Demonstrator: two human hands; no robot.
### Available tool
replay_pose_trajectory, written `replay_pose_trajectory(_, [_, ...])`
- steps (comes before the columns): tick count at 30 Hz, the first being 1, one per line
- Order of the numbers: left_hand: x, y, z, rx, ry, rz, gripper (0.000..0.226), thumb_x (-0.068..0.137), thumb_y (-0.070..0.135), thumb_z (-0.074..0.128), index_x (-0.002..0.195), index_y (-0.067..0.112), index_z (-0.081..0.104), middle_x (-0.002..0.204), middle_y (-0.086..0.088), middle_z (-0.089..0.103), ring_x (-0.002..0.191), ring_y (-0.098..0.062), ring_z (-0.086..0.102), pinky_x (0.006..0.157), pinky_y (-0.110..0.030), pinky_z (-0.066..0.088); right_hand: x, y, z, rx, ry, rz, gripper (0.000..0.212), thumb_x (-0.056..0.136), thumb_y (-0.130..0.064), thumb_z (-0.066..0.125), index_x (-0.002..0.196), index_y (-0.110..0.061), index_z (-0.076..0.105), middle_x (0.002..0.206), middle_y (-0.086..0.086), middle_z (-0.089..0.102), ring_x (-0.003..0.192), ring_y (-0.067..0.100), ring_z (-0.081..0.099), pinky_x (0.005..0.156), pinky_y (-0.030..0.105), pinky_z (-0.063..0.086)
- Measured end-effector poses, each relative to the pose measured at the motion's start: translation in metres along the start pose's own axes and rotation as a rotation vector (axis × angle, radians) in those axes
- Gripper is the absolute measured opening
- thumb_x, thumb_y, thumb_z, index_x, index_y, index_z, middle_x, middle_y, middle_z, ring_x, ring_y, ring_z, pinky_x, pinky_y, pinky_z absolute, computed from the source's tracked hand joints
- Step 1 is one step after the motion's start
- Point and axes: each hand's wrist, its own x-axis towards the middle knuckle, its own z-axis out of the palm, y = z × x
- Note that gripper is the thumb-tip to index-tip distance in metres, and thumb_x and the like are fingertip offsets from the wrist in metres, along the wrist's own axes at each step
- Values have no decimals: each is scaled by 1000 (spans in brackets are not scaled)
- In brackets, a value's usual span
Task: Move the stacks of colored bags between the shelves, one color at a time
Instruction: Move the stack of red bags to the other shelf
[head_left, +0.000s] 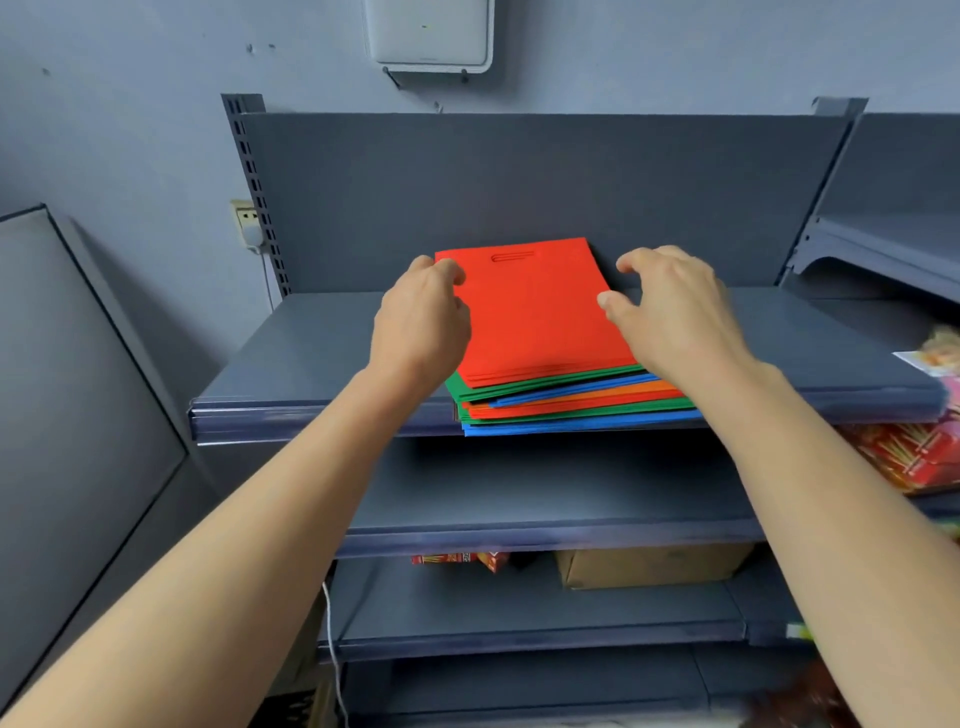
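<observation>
Head cam — L hand (421, 317) grips red bags (535, 312), R hand (675, 312) loose, empty — lopsided lift may drag green bags (460, 388).

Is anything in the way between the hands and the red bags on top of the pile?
No, nothing visible is in the way. The red bags lie uncovered on top of the pile. The left hand is right at their left edge, and the right hand is at their right edge.
</observation>
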Motion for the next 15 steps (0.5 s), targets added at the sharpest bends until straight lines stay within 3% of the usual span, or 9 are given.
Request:
replay_pose_trajectory(6, [21, -5, 31, 1, -42, -99, 38, 88, 5, 43, 124, 10, 55, 122, -11, 55, 108, -33, 52, 89, -39, 45, 32, 23, 26, 11, -76, 9, 43, 95, -32, 51, 132, -10, 49, 129, 14, 52, 118, 34, 47, 94, 38, 40])
replay_pose_trajectory(15, [33, -13, 68, 12, -116, -390, 36, 86, 2, 41, 119, 2, 56, 120, -17, 59, 111, -36, 52, 89, -36, 42, 78, 59, 69, 28, -269, -65, 45, 94, -35, 52, 132, -11, 49, 130, 14, 50, 119, 34, 48, 94, 40, 41])
